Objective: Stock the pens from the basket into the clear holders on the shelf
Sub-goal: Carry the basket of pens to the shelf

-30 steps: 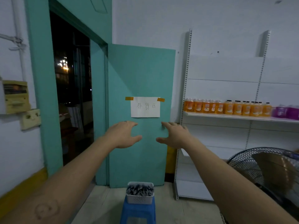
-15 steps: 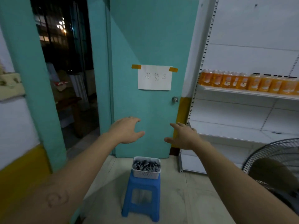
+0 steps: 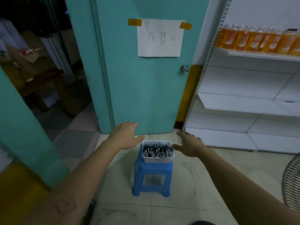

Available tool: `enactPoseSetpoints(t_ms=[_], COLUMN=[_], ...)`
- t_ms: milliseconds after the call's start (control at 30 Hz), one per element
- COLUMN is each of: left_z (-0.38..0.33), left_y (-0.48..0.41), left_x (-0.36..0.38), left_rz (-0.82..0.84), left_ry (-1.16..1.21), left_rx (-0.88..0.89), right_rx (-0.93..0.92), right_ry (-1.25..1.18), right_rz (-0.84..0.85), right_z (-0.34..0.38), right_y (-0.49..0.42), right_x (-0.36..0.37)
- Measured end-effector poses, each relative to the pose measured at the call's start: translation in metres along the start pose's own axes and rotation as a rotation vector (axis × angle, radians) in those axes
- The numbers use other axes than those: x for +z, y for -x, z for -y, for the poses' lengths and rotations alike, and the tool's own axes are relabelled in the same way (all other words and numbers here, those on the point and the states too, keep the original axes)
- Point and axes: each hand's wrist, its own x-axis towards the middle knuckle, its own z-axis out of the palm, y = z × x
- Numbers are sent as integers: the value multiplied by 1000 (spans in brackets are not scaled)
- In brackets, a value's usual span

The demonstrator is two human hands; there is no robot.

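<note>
Tiled floor point(image 3: 186, 189), blue stool point(image 3: 151, 172), white basket point(image 3: 158, 159) full of pens point(image 3: 156, 151)

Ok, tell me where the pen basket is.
Head view, centre: the basket sits on the blue stool before the door, between left hand and right hand.

A blue stool point(image 3: 152, 174) stands on the tiled floor point(image 3: 194, 184) at 6 o'clock. A white basket point(image 3: 158, 159) of pens point(image 3: 156, 151) sits on its top. At 2 o'clock a white shelf point(image 3: 259, 56) carries a row of orange bottles point(image 3: 259, 40). A fan point(image 3: 292, 184) shows at 4 o'clock.
</note>
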Motion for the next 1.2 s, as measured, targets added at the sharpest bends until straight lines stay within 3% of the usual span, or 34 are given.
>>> enactPoseSetpoints(t_ms=[500,867,1200], left_z=[29,-8,33], left_y=[-132,-259,-320], left_x=[114,203,302], left_rz=[232,471,438], left_ry=[67,256,730], left_rx=[-122,-500,-939], right_rx=[84,137,477], right_ry=[-90,-264,-618], right_rz=[146,443,568], right_z=[-53,-114,-136], right_y=[-160,-307,-376], right_x=[68,125,207])
